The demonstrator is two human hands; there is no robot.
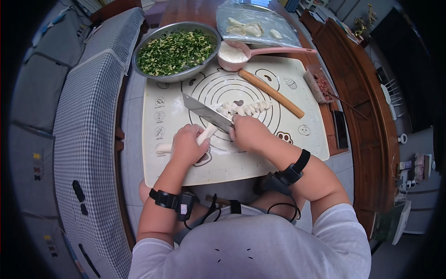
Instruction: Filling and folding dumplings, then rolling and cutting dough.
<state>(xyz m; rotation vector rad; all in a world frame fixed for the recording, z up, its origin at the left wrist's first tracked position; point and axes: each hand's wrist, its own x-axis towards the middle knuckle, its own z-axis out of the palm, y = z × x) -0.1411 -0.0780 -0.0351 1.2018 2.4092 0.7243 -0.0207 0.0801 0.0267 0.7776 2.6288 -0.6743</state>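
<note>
My left hand (190,143) grips a rope of white dough (163,148) that lies across the left part of a printed pastry mat (244,164). In my right hand (249,132) is the handle of a cleaver (207,113). Its broad blade slants up and to the left, over the mat, with the edge close to the dough's right end; whether it touches cannot be made out. Several small cut pieces of dough (249,110) lie in a row just beyond the blade, near the mat's centre. The cleaver's handle is mostly hidden by my fingers.
A steel bowl (139,71) of chopped greens and egg stands at the back left. Beside it are a pink ladle (278,51) of flour, a wooden rolling pin (271,93) and a plastic-covered tray (289,40) with dumplings. At the right are a tub (308,78) of minced meat and a phone (339,129).
</note>
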